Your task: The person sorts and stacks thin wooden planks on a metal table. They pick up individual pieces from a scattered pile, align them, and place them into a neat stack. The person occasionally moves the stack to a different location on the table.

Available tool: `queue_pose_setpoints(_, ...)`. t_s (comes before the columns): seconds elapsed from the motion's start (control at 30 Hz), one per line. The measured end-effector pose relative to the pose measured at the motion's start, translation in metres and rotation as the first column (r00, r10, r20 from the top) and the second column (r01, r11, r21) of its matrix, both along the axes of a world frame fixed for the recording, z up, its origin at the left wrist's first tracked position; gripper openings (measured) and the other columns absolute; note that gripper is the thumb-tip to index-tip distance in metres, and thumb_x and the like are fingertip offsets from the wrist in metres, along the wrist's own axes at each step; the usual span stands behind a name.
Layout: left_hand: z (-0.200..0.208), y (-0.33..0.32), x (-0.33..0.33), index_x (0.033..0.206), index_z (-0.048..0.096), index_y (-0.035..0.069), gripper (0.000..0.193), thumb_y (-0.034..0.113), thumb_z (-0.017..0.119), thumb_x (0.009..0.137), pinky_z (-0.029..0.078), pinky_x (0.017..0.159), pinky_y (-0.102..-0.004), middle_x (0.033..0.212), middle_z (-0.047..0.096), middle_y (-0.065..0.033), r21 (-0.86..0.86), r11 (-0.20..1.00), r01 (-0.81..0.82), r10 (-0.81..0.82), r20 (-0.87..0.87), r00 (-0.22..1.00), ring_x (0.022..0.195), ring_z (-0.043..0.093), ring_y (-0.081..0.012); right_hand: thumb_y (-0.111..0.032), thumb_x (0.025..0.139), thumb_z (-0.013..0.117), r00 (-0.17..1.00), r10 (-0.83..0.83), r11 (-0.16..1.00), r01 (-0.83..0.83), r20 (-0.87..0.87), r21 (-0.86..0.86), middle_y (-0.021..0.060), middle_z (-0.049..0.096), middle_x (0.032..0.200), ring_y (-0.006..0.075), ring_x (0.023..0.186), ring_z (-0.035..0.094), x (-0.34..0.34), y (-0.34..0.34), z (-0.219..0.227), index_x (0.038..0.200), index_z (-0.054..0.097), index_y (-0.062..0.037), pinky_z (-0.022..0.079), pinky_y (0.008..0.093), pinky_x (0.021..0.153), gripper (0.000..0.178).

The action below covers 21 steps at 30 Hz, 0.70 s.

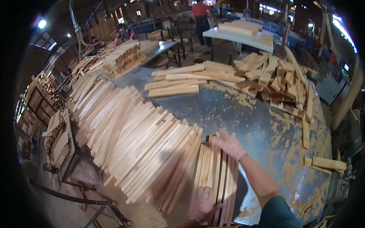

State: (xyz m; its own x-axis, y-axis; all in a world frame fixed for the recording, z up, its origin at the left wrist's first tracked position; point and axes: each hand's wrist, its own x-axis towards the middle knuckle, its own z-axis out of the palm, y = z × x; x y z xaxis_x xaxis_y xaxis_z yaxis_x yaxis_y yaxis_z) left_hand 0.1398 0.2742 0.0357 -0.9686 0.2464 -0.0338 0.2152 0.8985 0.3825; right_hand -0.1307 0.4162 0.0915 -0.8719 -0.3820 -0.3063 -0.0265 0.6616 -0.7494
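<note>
A narrow row of pale wooden strips (pixel 206 167) lies lengthwise in front of me on the metal table. My left hand (pixel 202 200), in a thin light glove, rests on the near part of this row, its fingers flat on the wood and its thumb stretched out to the right. At the far ends of the same strips is my right hand (pixel 229 146), also gloved, with fingers apart and touching the wood. Just left of the row, a long slanting spread of similar strips (pixel 148 140) covers much of the table.
Sawdust lies over the metal table (pixel 262 146). Longer boards (pixel 178 81) lie at its far side, beside a heap of offcuts (pixel 277 76) at the right. A person (pixel 201 19) stands in the background near a pale-topped table (pixel 243 37). Metal bars (pixel 76 195) stand at the lower left.
</note>
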Motion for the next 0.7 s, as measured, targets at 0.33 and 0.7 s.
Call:
queue_pose_setpoints(0.33, 0.123, 0.002, -0.082, 0.146, 0.051, 0.005, 0.054, 0.028, 0.062, 0.098, 0.049, 0.109, -0.0530, 0.144, 0.058, -0.0272, 0.532, 0.710, -0.462, 0.224, 0.451, 0.864, 0.131, 0.057, -0.0452, -0.055, 0.087, 0.085, 0.956, -0.287, 0.890, 0.242, -0.062, -0.387, 0.0293, 0.038, 0.166, 0.0382, 0.156, 0.037, 0.226, 0.056, 0.024, 0.167, 0.023, 0.0053, 0.033, 0.0445, 0.128, 0.117)
queue_pose_setpoints(0.7, 0.043, 0.100, -0.015, 0.153, 0.057, 0.009, 0.059, 0.041, 0.058, 0.103, 0.034, 0.124, -0.0487, 0.151, 0.057, -0.0220, 0.208, 0.700, 0.683, -0.672, -0.133, 0.729, 0.143, 0.049, -0.0386, -0.023, 0.078, 0.082, 0.411, -0.910, 0.388, 0.812, -0.044, -0.436, 0.0285, 0.048, 0.159, 0.0335, 0.149, 0.047, 0.413, 0.138, 0.041, 0.165, 0.030, 0.0044, 0.039, 0.0375, 0.121, 0.105)
